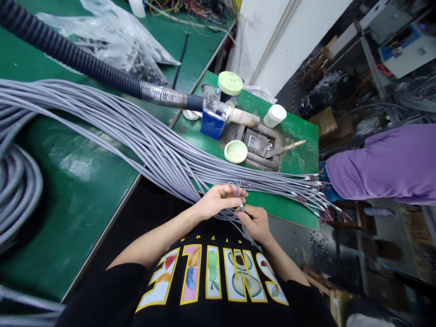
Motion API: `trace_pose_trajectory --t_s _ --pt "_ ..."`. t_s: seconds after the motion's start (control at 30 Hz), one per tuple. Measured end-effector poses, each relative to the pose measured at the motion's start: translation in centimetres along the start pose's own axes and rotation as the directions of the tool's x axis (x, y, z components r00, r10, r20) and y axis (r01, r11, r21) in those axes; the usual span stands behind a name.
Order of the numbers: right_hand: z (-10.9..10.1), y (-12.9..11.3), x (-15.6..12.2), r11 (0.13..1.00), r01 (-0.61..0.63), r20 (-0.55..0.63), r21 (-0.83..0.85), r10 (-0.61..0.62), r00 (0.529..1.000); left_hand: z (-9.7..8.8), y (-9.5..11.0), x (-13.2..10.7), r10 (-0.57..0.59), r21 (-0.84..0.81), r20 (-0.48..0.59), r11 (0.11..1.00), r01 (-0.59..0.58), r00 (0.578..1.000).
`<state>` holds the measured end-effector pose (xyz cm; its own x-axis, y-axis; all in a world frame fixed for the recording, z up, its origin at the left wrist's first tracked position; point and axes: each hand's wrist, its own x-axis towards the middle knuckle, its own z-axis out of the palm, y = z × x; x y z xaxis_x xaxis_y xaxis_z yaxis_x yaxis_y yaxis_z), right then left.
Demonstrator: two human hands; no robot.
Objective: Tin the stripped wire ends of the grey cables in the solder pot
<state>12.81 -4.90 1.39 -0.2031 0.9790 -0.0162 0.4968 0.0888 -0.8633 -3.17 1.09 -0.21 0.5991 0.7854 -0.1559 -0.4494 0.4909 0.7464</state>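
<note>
Close to my body, both hands meet at the end of one grey cable (242, 207), whose thin coloured wires (237, 187) fan out at the top. My left hand (220, 200) pinches these wires between thumb and fingers. Just below, my right hand (255, 221) grips the grey sheath near its stripped end. Behind my hands, a thick bundle of grey cables (170, 150) runs across the bench from the left. Its stripped ends (320, 190), with red, blue and white wires showing, hang over the right edge.
A solder pot (257, 143) is set into the green table, a scraper (286, 148) lying across it. Around it are a black hose (102, 75), a blue box (211, 125), a white tub (274, 116) and an open lid (235, 151). A person in purple (381, 165) is at the right.
</note>
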Motion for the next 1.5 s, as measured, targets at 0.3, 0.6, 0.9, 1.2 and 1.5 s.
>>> trace_pose_trajectory --t_s 0.3,0.6,0.9,1.2,1.5 --pt "0.5 -0.1 0.0 0.995 -0.026 0.015 0.094 0.025 1.000 0.4 -0.8 0.4 0.375 0.235 -0.109 0.909 -0.343 0.920" --pt "1.0 0.4 0.0 0.938 -0.112 -0.029 0.328 0.129 0.991 0.5 -0.9 0.3 0.244 0.039 -0.253 0.970 -0.242 0.936" --pt "1.2 0.1 0.1 0.932 -0.118 -0.002 0.342 0.127 0.992 0.3 -0.7 0.7 0.028 -0.114 -0.147 0.992 -0.045 0.989" --pt "1.7 1.4 0.2 0.801 -0.156 0.155 0.578 0.080 0.985 0.5 -0.6 1.0 0.059 -0.180 -0.026 0.982 -0.063 0.998" --pt "2.6 0.7 1.2 0.814 0.004 -0.114 0.581 0.076 0.991 0.2 -0.5 1.3 0.217 -0.156 -0.272 0.951 -0.266 0.937"
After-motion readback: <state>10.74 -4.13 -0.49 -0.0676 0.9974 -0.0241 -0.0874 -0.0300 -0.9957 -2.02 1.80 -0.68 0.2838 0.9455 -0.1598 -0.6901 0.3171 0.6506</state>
